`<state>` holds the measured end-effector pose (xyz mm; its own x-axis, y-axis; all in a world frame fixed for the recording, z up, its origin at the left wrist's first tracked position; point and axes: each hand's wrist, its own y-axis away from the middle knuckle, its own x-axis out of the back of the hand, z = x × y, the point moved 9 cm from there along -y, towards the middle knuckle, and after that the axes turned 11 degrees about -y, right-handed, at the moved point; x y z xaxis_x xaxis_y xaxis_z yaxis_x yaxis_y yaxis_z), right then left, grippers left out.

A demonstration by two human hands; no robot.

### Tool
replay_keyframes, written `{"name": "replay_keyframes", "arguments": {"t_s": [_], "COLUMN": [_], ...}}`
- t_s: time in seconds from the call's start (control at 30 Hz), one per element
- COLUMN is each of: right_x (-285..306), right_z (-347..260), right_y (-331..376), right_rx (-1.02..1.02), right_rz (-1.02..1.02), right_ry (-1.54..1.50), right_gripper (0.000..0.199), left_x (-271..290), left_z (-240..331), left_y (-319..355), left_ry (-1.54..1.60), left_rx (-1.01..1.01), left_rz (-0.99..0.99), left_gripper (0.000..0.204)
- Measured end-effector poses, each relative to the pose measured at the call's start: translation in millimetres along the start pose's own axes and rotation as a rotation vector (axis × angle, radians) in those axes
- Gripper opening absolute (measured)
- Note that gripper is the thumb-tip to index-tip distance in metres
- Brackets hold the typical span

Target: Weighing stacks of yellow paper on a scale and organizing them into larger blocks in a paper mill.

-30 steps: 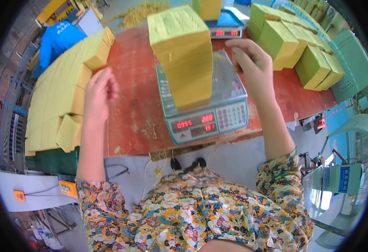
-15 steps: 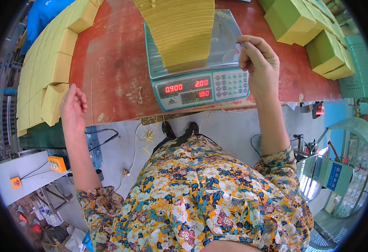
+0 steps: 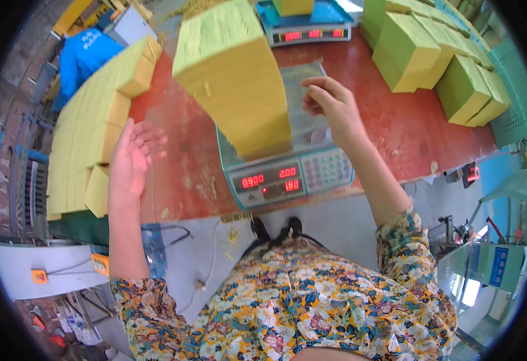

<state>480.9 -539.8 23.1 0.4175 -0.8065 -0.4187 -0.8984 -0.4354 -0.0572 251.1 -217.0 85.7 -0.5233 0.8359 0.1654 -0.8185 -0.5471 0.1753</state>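
A tall stack of yellow paper sheets (image 3: 239, 90) stands on the platform of a digital scale (image 3: 329, 171) with a lit red display. My left hand (image 3: 136, 153) is held over the red table, left of the stack and apart from it, its fingers stretched and palm turned inward. Above the right side of the scale is my right hand (image 3: 332, 108), close to the stack but not touching it. Its fingers are curled in with the thumb near the index finger; whatever may be between them is hidden.
Rows of yellow paper blocks (image 3: 89, 141) line the left side of the red table (image 3: 179, 174). More yellow blocks (image 3: 408, 51) stand at the right. A second scale (image 3: 311, 35) at the back carries another yellow block. Blue cloth (image 3: 86, 57) lies at the far left.
The view has tilted up, showing the second scale. My left hand has opened its fingers wider. My right hand has moved left toward the stack.
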Motion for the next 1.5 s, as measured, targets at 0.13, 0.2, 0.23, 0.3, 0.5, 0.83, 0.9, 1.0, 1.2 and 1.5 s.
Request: {"name": "replay_keyframes", "arguments": {"t_s": [0.13,0.2,0.23,0.3,0.5,0.83,0.9,1.0,1.2,1.5], "right_x": [-11.6,-32.7,-48.2,-54.9,-56.3,6.0,14.8,13.6,-33.8,65.6], "right_z": [22.8,48.6,52.3,70.1,65.2,18.5,45.3,113.5,131.9,48.7], "right_y": [-91.1,-124.4,-125.3,-125.0,-50.6,93.1,125.5,154.4,137.2,160.7], "right_rx": [0.115,0.074,0.047,0.020,-0.125,0.233,0.048,-0.277,-0.493,-0.250], "right_rz": [-0.024,-0.057,-0.146,-0.138,0.011,0.200,0.173,0.083,-0.037,0.171], "right_ry": [-0.043,-0.123,0.055,0.064,0.248,0.133,0.112,0.033,-0.712,-0.534], "right_gripper": [0.028,0.034,0.046,0.055,0.074,0.031,0.030,0.039,0.047,0.050], "left_x": [-53.0,-66.9,-75.6,-105.4,-119.4,-136.6,-131.2,-119.0,-140.5,-237.1], "left_z": [64.3,83.5,84.9,88.4,90.2,56.1,51.6,42.9,39.4,53.3], "left_y": [-39.2,-59.2,-68.8,-81.3,-32.5,-38.2,-42.4,-50.8,-55.6,-6.9], "left_ry": [-0.040,-0.098,-0.144,-0.107,-0.172,-0.129,-0.118,-0.099,-0.069,-0.025], "left_rx": [-0.003,-0.005,0.026,0.029,0.054,0.279,0.267,0.249,0.186,0.102], "left_rz": [-0.053,-0.112,-0.176,-0.290,-0.302,-0.542,-0.572,-0.534,-0.655,-0.770], "left_gripper": [0.073,0.073,0.074,0.070,0.048,0.053,0.053,0.054,0.053,0.055]}}
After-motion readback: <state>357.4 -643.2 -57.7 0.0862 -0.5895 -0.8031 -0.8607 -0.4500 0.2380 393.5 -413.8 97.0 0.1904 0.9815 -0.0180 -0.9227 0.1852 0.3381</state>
